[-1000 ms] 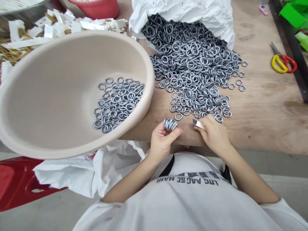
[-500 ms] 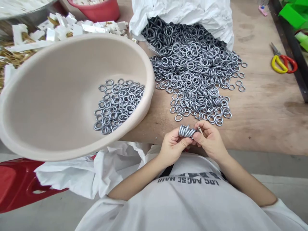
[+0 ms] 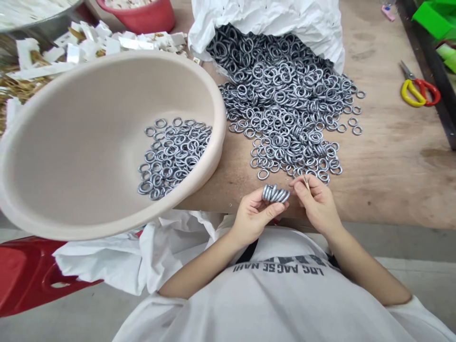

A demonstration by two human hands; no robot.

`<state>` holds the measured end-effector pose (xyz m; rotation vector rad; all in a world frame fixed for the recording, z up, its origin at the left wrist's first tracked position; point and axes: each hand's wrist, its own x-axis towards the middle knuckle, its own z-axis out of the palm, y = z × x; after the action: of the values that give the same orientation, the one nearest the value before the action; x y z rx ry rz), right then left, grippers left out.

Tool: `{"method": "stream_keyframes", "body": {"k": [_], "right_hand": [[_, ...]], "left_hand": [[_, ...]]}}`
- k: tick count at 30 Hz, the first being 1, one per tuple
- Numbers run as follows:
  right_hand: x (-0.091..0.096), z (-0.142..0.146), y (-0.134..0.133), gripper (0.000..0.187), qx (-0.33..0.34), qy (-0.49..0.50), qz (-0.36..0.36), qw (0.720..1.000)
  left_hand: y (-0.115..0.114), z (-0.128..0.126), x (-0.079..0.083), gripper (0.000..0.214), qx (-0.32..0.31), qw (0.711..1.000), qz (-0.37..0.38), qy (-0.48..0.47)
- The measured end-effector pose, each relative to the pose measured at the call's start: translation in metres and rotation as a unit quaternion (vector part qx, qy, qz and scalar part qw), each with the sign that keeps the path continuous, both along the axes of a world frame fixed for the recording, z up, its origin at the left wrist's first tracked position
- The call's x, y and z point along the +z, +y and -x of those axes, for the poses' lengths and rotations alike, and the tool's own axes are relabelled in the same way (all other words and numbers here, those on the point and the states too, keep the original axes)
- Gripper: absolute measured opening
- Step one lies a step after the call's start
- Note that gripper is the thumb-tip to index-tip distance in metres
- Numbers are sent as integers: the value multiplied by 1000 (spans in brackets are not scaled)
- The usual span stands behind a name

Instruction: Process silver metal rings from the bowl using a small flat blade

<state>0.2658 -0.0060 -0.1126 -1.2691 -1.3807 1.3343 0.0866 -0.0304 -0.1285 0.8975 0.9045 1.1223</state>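
Above the near edge of the bench (image 3: 384, 166), the left hand (image 3: 254, 213) has a firm grip on a short stack of rings (image 3: 275, 194), held on edge side by side between thumb and fingers. Just to its right, the right hand (image 3: 317, 202) has its grip closed on a slim pale pick (image 3: 306, 183), pinched between thumb and forefinger. The pick is too thin to make out in detail, and it stands close to the stack without touching it.

Straight ahead, a large heap of the same grey rings (image 3: 285, 104) spills out of a white sack (image 3: 270, 23) across the bench, its lower edge just beyond the hands. To the left, a beige basin (image 3: 107, 142) sits tilted toward the person, its rim jutting past the bench edge, with a smaller mound of rings (image 3: 171, 159) inside. Scissors (image 3: 413, 92) with yellow and red handles lie off to the right. Beyond the basin are white card scraps (image 3: 96, 45) and a red tub (image 3: 135, 14); below it, a white bag (image 3: 107, 256) lies over a red stool (image 3: 28, 270).
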Motion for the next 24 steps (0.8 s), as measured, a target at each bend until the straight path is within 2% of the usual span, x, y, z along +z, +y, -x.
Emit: {"method": "stream_keyframes", "body": {"k": [2,4,7,13,17,19,22,24], "right_hand": [[7,-5,-4,27,22,-105,-81,991],[13,-7,-8,28,71,-175,-140,972],[16,-6,-13,31,110,-225,-165,954],[17,-4,-15,39,127,-246,-149,949],[11,-4,-12,41,146,-208,-108,961],[6,-4,-7,42,120,-198,-82,969],[3,-5,2,43,47,-209,-70,974],[4,-8,7,42,21,-211,-73,975]], "left_hand": [[0,1,-1,22,15,1000,-11,19],[1,2,-2,22,21,999,-20,28],[1,3,-2,22,21,999,-21,33],[-1,4,-5,22,18,999,-18,48],[-1,5,-9,19,31,997,-51,52],[-3,6,-9,18,20,996,-73,38],[-11,14,4,18,-18,995,-95,18],[-21,27,22,21,-1,994,-106,41]]}}
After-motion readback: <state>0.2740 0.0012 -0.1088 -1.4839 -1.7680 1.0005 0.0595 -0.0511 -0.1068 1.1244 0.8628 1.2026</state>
